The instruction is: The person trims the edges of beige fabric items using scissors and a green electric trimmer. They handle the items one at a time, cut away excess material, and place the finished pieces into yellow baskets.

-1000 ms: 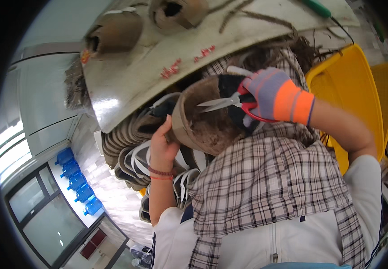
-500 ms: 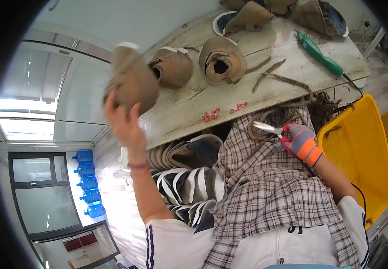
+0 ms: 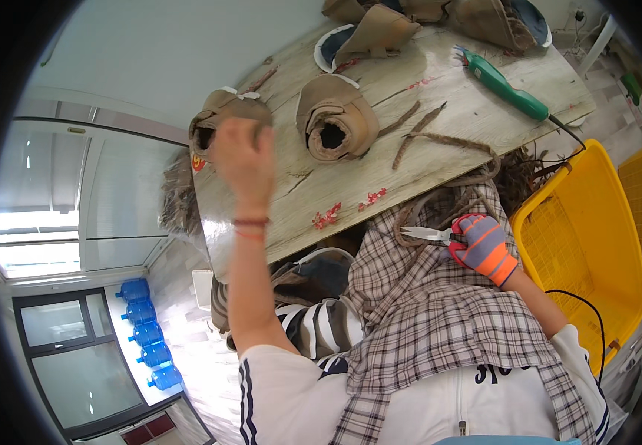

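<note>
Covering part of a brown roll (image 3: 223,108) on the tabletop (image 3: 284,204), the bare left hand (image 3: 245,159) blurs in the head view, grip impossible to tell! Gloved right hand (image 3: 480,243) clutches scissors (image 3: 425,233) over the plaid apron (image 3: 439,304), probably so the blades sit clear.

Bare tabletop (image 3: 280,194) is leaving a way along the near edge, from the left corner to the brown strips (image 3: 452,139). The middle roll (image 3: 352,117) is blocking the centre; the left roll (image 3: 216,111), partly behind the left hand (image 3: 245,152), is crowding the left edge. Past the strips, room is extending toward the green tool (image 3: 510,87). Folded pieces (image 3: 382,31) are crowding the far edge; a yellow basket (image 3: 584,230) is standing off the near right corner.
</note>
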{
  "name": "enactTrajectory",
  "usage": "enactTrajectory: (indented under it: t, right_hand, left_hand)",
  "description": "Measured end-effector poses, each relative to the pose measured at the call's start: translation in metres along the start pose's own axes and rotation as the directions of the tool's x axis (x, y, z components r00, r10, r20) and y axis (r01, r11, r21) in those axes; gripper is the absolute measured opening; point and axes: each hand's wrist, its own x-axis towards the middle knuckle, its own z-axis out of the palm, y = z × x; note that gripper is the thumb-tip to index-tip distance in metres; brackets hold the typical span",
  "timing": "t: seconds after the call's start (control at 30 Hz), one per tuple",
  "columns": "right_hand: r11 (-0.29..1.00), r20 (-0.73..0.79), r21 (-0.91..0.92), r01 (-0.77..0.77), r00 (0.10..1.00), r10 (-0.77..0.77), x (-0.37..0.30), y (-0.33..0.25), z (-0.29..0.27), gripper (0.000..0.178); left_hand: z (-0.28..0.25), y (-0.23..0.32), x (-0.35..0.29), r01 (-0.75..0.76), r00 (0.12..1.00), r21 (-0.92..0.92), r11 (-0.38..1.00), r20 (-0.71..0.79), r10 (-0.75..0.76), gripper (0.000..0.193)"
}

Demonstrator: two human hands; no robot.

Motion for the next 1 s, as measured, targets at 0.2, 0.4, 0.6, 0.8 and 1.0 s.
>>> enactTrajectory:
  t: [0.2, 0.4, 0.6, 0.8, 1.0]
  right_hand:
    - [0.999, -0.076, 0.035, 0.026, 0.997, -0.023, 0.001, -0.006, -0.003, 0.027]
    - [0.901, -0.057, 0.334, -0.277, 0.948, 0.312, 0.004, -0.015, -0.036, 0.035]
    - [0.984, -0.269, -0.057, 0.167, 0.947, -0.176, 0.065, -0.064, -0.103, 0.034]
    - [0.892, -0.004, -0.326, 0.313, 0.943, -0.332, 0.091, -0.092, -0.095, 0.035]
    - [0.873, 0.173, -0.299, 0.385, 0.922, -0.347, 0.099, -0.101, -0.072, 0.030]
  left_hand:
    - [0.028, 0.045, -0.050, 0.074, 0.974, -0.303, 0.950, 0.228, -0.003, 0.026]
    - [-0.067, 0.022, -0.051, 0.507, 0.649, -0.842, -0.187, 0.515, -0.560, 0.036]
    - [-0.092, 0.033, -0.150, 0.319, 0.519, -0.614, -0.722, 0.751, -0.409, 0.042]
    - [-0.092, 0.069, -0.199, 0.308, 0.453, -0.445, -0.841, 0.846, -0.282, 0.036]
    - [-0.093, 0.082, -0.212, 0.313, 0.342, -0.446, -0.838, 0.876, -0.338, 0.031]
